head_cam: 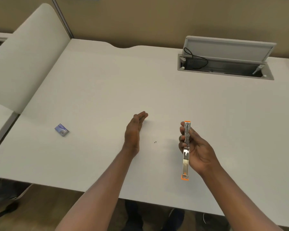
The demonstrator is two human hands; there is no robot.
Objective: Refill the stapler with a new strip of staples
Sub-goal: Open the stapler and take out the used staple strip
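Observation:
My right hand (196, 148) grips a silver stapler (185, 157) with orange ends, swung fully open into one long straight bar above the white desk (107, 84). My left hand (134, 130) hovers over the desk to the left of the stapler, flat on edge, fingers straight and together, holding nothing. A small blue staple box (61, 130) lies on the desk far to the left of both hands. A tiny bent staple (155, 142) lies on the desk between my hands.
An open cable hatch (227, 64) with its lid raised and a black cable inside sits at the desk's back right. A white padded divider (28, 55) borders the left side. The desk's front edge runs just under my forearms.

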